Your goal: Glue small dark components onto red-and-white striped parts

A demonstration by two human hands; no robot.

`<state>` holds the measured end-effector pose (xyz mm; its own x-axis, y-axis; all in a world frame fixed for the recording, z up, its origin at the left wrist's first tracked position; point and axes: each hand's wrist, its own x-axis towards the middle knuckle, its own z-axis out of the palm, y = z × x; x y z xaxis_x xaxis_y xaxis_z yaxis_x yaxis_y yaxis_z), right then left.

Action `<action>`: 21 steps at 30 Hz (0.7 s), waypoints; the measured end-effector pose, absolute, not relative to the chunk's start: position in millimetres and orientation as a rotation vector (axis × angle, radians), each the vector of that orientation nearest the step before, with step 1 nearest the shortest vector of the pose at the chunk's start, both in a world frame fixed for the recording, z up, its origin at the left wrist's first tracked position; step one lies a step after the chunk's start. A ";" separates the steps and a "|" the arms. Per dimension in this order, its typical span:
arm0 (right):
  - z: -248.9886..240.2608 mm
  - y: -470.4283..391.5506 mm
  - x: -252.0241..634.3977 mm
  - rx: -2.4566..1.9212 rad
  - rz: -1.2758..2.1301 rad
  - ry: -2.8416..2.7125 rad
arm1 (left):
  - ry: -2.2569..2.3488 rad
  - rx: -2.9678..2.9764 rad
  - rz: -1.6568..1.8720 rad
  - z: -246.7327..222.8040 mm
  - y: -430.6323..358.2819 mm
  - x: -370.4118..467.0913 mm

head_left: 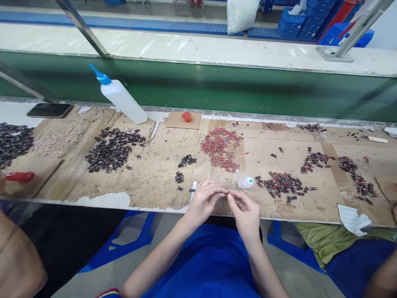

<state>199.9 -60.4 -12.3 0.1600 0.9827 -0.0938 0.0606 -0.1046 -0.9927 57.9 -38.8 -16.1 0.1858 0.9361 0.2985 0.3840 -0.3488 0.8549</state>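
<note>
Left hand [202, 201] and right hand [245, 209] meet, fingertips pinched together on a tiny dark-red part [227, 193], forearms [158, 253] angling inward; small bottle [246, 182] just beyond the right fingers.

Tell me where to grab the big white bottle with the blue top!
I'd take the big white bottle around the middle of its round body, coming from the right side, since black pieces lie close in front. The body looks wide and easy to wrap; the blue nozzle is thin and pointed, so probably worse.
</note>
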 end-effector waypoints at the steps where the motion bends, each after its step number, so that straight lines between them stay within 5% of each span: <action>1: -12.0 -60.1 200.3 -1.406 1.140 -1.099 | 1.236 1.827 1.126 -15.8 -38.6 57.5; 21: -10.9 -61.3 199.9 -1.359 1.310 -1.044 | 1.283 1.602 1.150 -13.0 -44.8 55.4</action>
<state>199.9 -61.3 -10.9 0.0637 0.9795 -0.1911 -0.0324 -0.1893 -0.9814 55.4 -44.8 -13.0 0.0858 0.9799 0.1804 0.2865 -0.1976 0.9375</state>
